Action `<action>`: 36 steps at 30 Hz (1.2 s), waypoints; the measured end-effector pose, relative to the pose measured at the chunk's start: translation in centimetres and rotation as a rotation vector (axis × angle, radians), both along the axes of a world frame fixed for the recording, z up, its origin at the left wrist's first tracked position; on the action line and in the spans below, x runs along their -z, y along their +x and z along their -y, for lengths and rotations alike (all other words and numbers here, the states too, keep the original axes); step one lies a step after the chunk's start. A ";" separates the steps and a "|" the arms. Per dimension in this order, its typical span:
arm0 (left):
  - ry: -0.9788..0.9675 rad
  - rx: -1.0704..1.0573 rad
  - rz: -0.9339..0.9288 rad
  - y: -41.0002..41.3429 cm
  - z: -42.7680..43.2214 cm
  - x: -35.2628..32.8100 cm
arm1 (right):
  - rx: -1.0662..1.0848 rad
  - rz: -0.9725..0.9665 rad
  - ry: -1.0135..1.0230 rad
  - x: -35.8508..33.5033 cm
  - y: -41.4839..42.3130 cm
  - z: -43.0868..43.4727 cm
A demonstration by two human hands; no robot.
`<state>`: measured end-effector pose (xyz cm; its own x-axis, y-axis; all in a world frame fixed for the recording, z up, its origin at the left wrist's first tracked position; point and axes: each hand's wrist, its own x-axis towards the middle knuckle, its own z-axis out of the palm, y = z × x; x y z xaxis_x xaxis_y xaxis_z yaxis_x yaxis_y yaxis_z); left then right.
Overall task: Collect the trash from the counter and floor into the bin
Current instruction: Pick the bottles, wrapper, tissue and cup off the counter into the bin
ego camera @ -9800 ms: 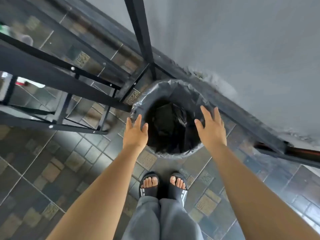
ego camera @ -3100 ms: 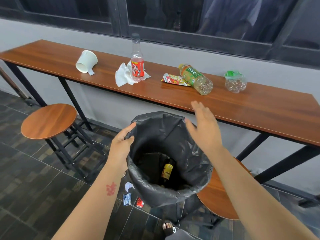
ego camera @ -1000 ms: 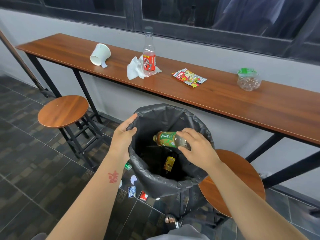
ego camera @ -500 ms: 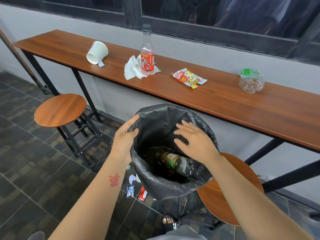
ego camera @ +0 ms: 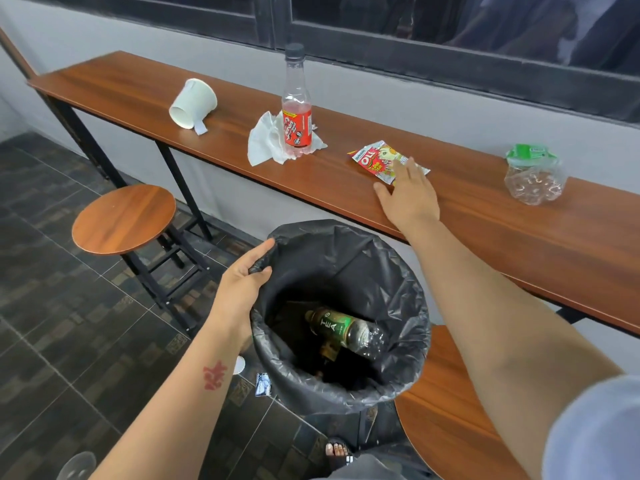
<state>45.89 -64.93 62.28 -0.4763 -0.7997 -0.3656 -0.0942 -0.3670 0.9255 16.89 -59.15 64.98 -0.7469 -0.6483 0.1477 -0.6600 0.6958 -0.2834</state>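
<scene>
My left hand [ego camera: 242, 289] grips the left rim of the black-lined bin [ego camera: 398, 271], holding it up in front of the counter. A green tea bottle [ego camera: 343, 329] lies inside the bin. My right hand [ego camera: 408, 192] is stretched over the wooden counter [ego camera: 485, 223], fingers apart, its tips just reaching a red snack wrapper [ego camera: 374, 159]. Further along the counter are a red-labelled bottle [ego camera: 296, 109] standing on a crumpled white tissue [ego camera: 266, 142], a tipped paper cup [ego camera: 192, 103] and a crushed clear bottle [ego camera: 531, 174] at the right. Small scraps [ego camera: 262, 384] lie on the floor.
A round wooden stool [ego camera: 123, 218] stands at the left under the counter. Another stool seat [ego camera: 446, 420] is directly below the bin at the right. Dark tiled floor spreads to the left. A window frame runs behind the counter.
My right hand let the tea bottle drop into the bin, then lifted out and reached forward to the snack wrapper on the counter. My left hand kept its hold on the rim.
</scene>
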 end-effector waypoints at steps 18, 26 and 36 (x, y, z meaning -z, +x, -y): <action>-0.040 0.000 0.018 0.7 0.3 -0.1 | -0.412 -0.381 -0.300 2.5 7.0 -5.9; -0.156 -0.009 0.040 2.3 -0.9 -0.5 | -0.601 -0.395 -0.046 9.0 13.4 -10.9; -0.166 0.146 -0.048 2.3 -2.6 -0.2 | -0.434 0.009 0.503 8.3 15.1 -14.4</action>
<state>48.17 -62.33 62.48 -0.6049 -0.7685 -0.2085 -0.0896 -0.1945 0.9768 32.03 -44.79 56.70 -0.4026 -0.8786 -0.2568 -0.9091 0.4166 0.0000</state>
